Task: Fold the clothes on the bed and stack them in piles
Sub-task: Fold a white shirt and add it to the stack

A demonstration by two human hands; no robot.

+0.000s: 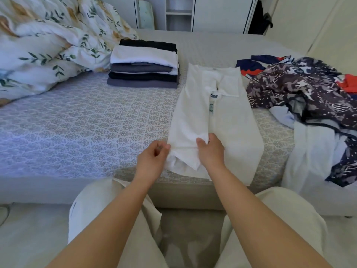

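White garment (222,117) lengthwise away from viewer, left hand (152,159), right hand (211,151) pinching near hem

We see a white garment (218,120) of thin matt cloth w/ a paper-like tag. The bed (77,120) cover looks quilted, matt, patterned. Folded stack (144,66): soft matt knits. Duvet (48,45): smooth printed cotton-like cloth, crumpled. Wardrobe (222,14): smooth, satin white.

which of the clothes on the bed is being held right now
The white garment, lying flat with both hands gripping its near end: left hand, right hand. The folded stack and the unfolded heap lie untouched.
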